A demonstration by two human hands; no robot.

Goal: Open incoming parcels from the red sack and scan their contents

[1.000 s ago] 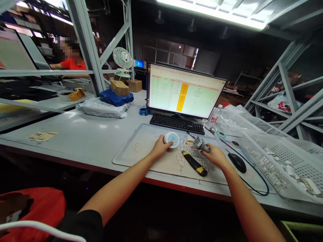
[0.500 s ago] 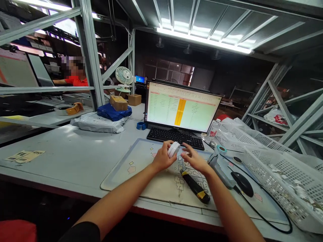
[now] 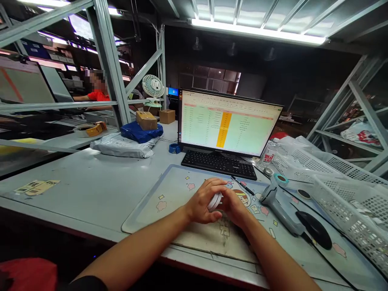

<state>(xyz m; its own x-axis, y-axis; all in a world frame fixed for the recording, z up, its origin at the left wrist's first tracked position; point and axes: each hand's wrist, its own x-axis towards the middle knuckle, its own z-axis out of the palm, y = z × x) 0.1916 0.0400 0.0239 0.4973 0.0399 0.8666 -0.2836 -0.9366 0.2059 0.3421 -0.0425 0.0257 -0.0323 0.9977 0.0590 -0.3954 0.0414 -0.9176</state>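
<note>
A small white round item (image 3: 214, 202), with a ridged or layered edge, is held between my two hands above the desk mat (image 3: 145, 210). My left hand (image 3: 203, 202) wraps around it from the left, with the fingers over its top. From the right, my right hand (image 3: 235, 204) closes in with curved fingers that meet the left fingertips. The hands cover much of the item, so its exact kind does not show. Beyond my right hand lies a black pen (image 3: 242, 185). A grey barcode scanner (image 3: 281, 212) rests right of my right forearm.
A keyboard (image 3: 218, 163) and monitor (image 3: 227, 121) stand behind the mat. To the right are a black mouse (image 3: 313, 229), a teal tape roll (image 3: 281, 179) and white plastic baskets (image 3: 342, 202). Parcels (image 3: 124, 146) lie at the back left. A person in red (image 3: 98, 95) sits beyond the rack.
My hands have come together around the white item; the right was apart from it. The black-and-yellow utility knife is now out of sight. The camera view has shifted slightly.
</note>
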